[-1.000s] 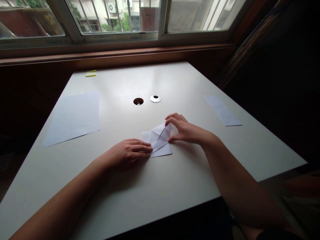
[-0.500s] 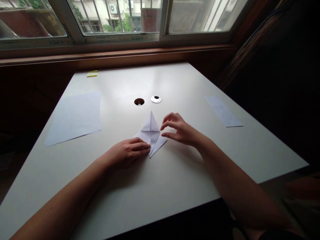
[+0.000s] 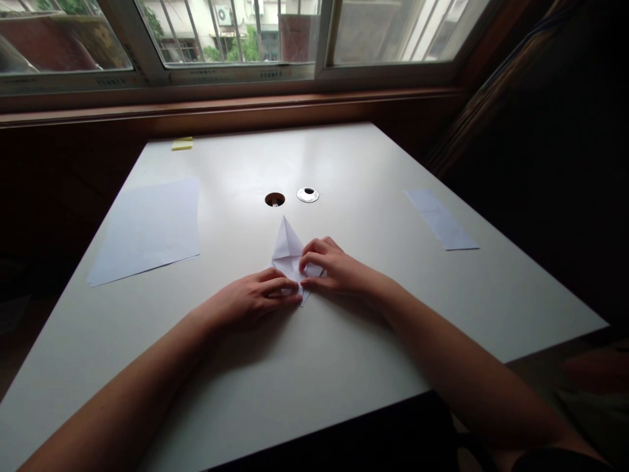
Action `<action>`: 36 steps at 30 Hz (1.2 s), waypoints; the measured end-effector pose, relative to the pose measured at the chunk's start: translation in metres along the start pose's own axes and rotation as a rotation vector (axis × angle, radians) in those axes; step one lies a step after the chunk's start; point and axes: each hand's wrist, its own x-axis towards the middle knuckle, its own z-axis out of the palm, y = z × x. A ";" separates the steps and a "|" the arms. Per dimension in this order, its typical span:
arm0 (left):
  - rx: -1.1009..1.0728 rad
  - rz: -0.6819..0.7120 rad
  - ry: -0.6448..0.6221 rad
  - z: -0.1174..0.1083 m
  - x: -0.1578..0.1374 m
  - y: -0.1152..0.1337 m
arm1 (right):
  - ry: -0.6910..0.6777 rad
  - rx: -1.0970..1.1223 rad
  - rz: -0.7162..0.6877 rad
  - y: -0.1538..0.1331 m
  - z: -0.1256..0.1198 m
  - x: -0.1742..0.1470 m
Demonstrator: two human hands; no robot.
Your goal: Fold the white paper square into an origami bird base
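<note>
A folded sheet of white paper point(image 3: 285, 244) lies at the middle of the white table, its pointed tip toward the window and crease lines across it. My left hand point(image 3: 263, 290) pinches the paper's near left part with bent fingers. From the other side my right hand point(image 3: 327, 264) grips its right edge, thumb and fingers closed near the lower point. The two hands' fingertips almost meet over the near end, and they cover much of that part of the folds.
Flat white sheets point(image 3: 147, 229) lie on the table's left side, and a narrow white paper strip point(image 3: 442, 219) on the right. Beyond the folded paper are an open cable hole point(image 3: 274, 199) and a round metal cover point(image 3: 307, 195). A yellow-edged pad point(image 3: 182, 143) sits at the far left corner.
My right hand has moved down and left from beside the paper and closed on its right edge. The paper has turned slightly, its far tip swinging left. My left hand stays near its place.
</note>
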 end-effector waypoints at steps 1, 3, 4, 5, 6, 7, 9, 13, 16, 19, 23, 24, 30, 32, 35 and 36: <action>-0.003 -0.003 -0.006 0.000 0.000 0.000 | -0.004 -0.007 0.006 -0.001 0.000 0.000; -0.008 -0.007 -0.021 0.000 0.000 0.000 | -0.010 -0.016 0.014 -0.002 0.000 0.001; -0.010 -0.011 -0.030 0.000 0.000 0.000 | -0.011 -0.019 0.017 -0.002 0.000 0.001; -0.013 -0.014 -0.037 -0.001 0.000 0.000 | -0.011 -0.021 0.018 -0.002 0.000 0.002; -0.020 -0.017 -0.044 -0.002 0.001 0.000 | -0.012 -0.022 0.020 -0.002 0.000 0.002; -0.027 -0.019 -0.048 -0.003 0.001 0.000 | -0.014 -0.022 0.022 -0.002 0.001 0.002; -0.047 -0.013 -0.052 -0.005 0.001 0.000 | -0.022 -0.020 0.033 -0.002 0.001 0.002; -0.100 0.011 -0.056 -0.006 0.000 -0.001 | -0.041 -0.018 0.060 -0.003 0.000 0.001; -0.158 0.011 -0.037 -0.005 -0.001 -0.002 | -0.054 -0.024 0.074 -0.004 0.000 0.001; -0.219 -0.007 0.011 -0.004 -0.002 -0.001 | -0.069 -0.027 0.084 -0.005 0.000 0.002; -0.239 -0.018 0.028 -0.005 -0.002 0.000 | -0.075 -0.030 0.088 -0.007 0.000 0.002; -0.231 -0.016 0.027 -0.006 -0.001 0.000 | -0.078 -0.032 0.090 -0.007 0.000 0.002; -0.181 0.000 0.040 -0.005 -0.001 0.000 | -0.081 -0.046 0.112 -0.014 0.000 0.001; -0.163 0.000 0.042 -0.005 -0.001 -0.001 | -0.080 -0.051 0.115 -0.016 0.000 0.001; -0.150 0.009 0.037 -0.004 -0.001 -0.002 | -0.094 -0.052 0.115 -0.018 0.000 0.000; -0.147 0.012 0.038 -0.003 -0.001 -0.003 | -0.100 -0.052 0.115 -0.019 0.000 -0.001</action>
